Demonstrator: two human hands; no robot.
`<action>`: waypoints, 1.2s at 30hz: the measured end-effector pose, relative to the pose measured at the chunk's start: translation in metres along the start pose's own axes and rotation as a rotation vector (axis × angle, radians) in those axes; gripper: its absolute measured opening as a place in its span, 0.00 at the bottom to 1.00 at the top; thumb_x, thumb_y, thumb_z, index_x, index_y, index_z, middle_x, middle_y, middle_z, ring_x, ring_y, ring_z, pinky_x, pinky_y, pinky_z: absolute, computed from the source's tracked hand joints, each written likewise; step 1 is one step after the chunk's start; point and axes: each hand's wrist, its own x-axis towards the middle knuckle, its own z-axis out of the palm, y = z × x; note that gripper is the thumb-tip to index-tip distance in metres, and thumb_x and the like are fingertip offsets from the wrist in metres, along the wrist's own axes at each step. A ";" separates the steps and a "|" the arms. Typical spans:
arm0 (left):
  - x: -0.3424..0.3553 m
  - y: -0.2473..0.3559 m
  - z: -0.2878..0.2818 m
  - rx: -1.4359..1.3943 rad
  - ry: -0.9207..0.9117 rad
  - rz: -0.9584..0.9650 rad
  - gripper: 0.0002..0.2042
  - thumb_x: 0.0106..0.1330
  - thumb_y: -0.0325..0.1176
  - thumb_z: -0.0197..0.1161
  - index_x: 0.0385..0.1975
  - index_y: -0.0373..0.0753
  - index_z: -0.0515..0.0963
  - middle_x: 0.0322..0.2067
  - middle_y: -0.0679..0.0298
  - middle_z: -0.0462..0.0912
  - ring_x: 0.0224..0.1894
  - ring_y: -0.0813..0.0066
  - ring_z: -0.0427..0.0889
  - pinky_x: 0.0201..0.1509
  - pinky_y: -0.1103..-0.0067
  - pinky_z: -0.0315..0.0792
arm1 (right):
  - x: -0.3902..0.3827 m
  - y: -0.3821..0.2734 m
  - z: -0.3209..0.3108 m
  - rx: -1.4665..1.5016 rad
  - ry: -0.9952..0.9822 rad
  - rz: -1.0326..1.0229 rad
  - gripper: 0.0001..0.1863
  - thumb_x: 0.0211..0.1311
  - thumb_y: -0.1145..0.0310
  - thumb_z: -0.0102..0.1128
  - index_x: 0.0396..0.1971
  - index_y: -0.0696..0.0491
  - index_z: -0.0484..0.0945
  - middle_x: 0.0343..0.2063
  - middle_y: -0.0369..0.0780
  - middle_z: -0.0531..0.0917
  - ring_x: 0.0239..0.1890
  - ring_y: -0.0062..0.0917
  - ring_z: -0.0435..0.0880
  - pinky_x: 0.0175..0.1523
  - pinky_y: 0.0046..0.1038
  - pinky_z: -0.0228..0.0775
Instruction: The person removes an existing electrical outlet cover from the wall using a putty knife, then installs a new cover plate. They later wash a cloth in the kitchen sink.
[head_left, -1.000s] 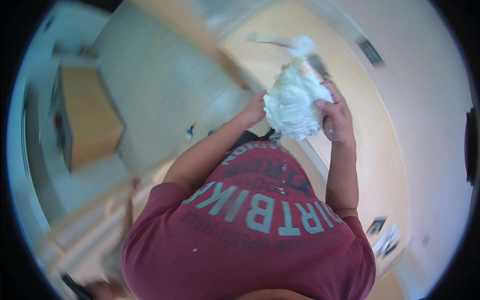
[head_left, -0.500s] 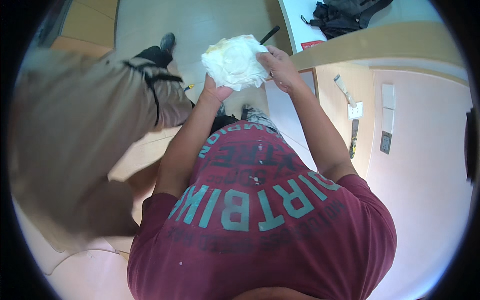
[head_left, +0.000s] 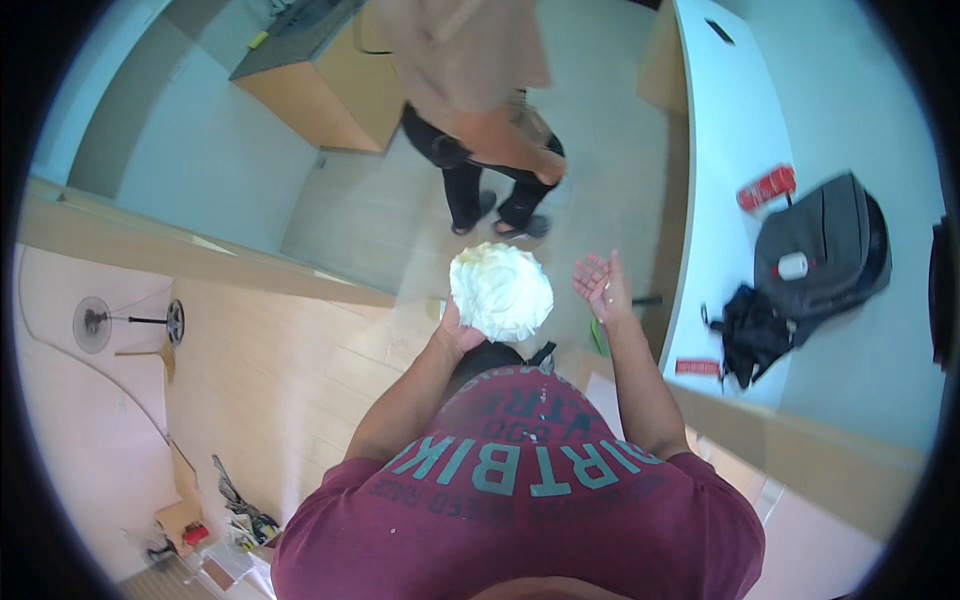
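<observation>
A round, soft-looking white mass (head_left: pixel 501 291) with an uneven, creased top and a faint yellowish edge rests in my left hand (head_left: pixel 462 328). That hand supports it from below at its near left side; most of its fingers are hidden underneath. I cannot make out whether the mass is paste or crumpled material. To the right, apart from it, my right hand (head_left: pixel 606 287) is open with the palm turned up and the fingers spread. Small white specks show on its skin, and nothing lies in it.
Another person (head_left: pixel 480 100) walks just ahead. On the right, a long white counter (head_left: pixel 725 110) carries a grey backpack (head_left: pixel 820 240), a black bag (head_left: pixel 755 335) and a red can-shaped item (head_left: pixel 767 188). A standing fan (head_left: pixel 150 320) is at the left; a cabinet (head_left: pixel 325 95) stands far left.
My view has turned to the doorway and room ahead. My right hand has let go of the white mass and opened to the right. The other person has moved from my left to ahead.
</observation>
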 end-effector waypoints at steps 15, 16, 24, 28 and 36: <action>0.168 0.327 0.009 -0.079 -0.152 0.416 0.35 0.77 0.61 0.41 0.74 0.42 0.62 0.74 0.55 0.63 0.75 0.48 0.61 0.79 0.49 0.51 | 0.262 -0.065 0.179 -0.437 -0.043 0.173 0.33 0.76 0.38 0.44 0.59 0.55 0.72 0.47 0.45 0.84 0.40 0.31 0.84 0.46 0.35 0.79; 0.181 0.349 -0.001 -0.097 -0.096 0.443 0.35 0.77 0.61 0.40 0.75 0.42 0.60 0.75 0.55 0.61 0.76 0.49 0.58 0.80 0.49 0.49 | 0.278 -0.071 0.183 -0.469 -0.016 0.193 0.34 0.76 0.38 0.45 0.60 0.55 0.71 0.47 0.45 0.83 0.40 0.30 0.84 0.46 0.34 0.79; 0.221 0.485 0.051 -0.063 0.134 0.736 0.34 0.78 0.57 0.39 0.75 0.40 0.60 0.76 0.54 0.59 0.78 0.51 0.55 0.81 0.51 0.45 | 0.412 -0.140 0.293 -0.341 -0.115 0.130 0.33 0.75 0.40 0.50 0.62 0.54 0.71 0.49 0.46 0.83 0.40 0.30 0.84 0.45 0.33 0.80; 0.239 0.518 0.069 -0.049 -0.011 0.807 0.35 0.78 0.57 0.38 0.75 0.36 0.59 0.75 0.52 0.60 0.76 0.49 0.58 0.81 0.53 0.48 | 0.478 -0.162 0.393 -0.455 -0.286 0.201 0.33 0.75 0.41 0.51 0.64 0.53 0.70 0.49 0.46 0.83 0.41 0.29 0.85 0.44 0.32 0.80; 0.253 0.510 0.071 -0.186 0.044 1.054 0.33 0.78 0.58 0.41 0.72 0.40 0.64 0.73 0.52 0.65 0.75 0.48 0.62 0.79 0.50 0.52 | 0.531 -0.163 0.652 -0.674 -0.977 0.081 0.29 0.77 0.50 0.51 0.69 0.51 0.66 0.52 0.41 0.83 0.43 0.24 0.83 0.50 0.30 0.75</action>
